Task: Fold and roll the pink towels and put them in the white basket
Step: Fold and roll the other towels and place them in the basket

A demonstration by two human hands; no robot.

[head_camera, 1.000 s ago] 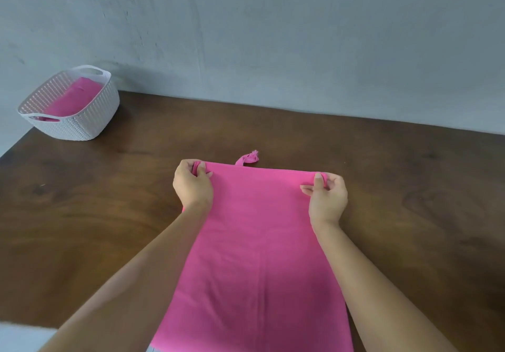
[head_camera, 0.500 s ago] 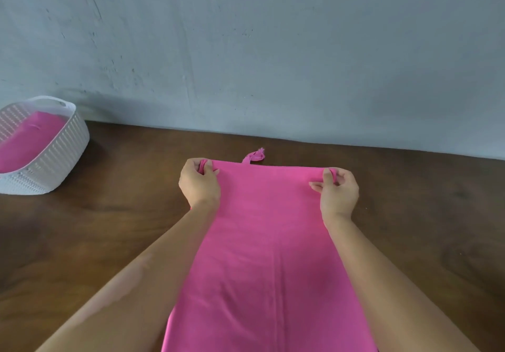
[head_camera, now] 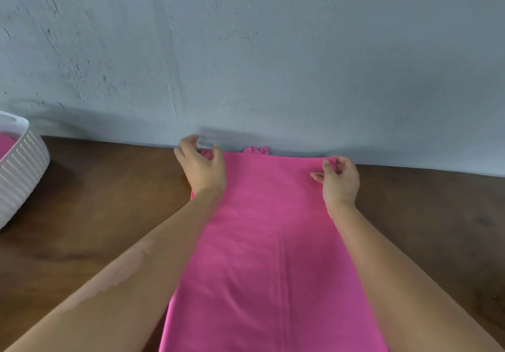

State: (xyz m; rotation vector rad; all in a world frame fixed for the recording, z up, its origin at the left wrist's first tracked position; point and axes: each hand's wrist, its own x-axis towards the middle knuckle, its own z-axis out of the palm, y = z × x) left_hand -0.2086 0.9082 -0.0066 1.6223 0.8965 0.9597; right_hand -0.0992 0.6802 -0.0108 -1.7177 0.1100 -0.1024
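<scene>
A long pink towel (head_camera: 273,242) lies flat on the brown wooden table (head_camera: 95,215), running from the near edge toward the wall. My left hand (head_camera: 200,168) sits at its far left corner, fingers curled over the edge. My right hand (head_camera: 338,179) pinches the far right corner between thumb and fingers. A small hanging loop (head_camera: 258,150) sticks out from the far edge. The white basket (head_camera: 19,166) stands at the far left, partly cut off by the frame, with a pink towel (head_camera: 5,144) inside.
A grey plaster wall (head_camera: 273,51) rises right behind the table's back edge, just beyond the towel's far end. Bare tabletop shows to the left and right of the towel.
The view has tilted up and swung right, so the basket has slid toward the left edge. Both hands stay at the far corners; the left fingers have shifted and blur.
</scene>
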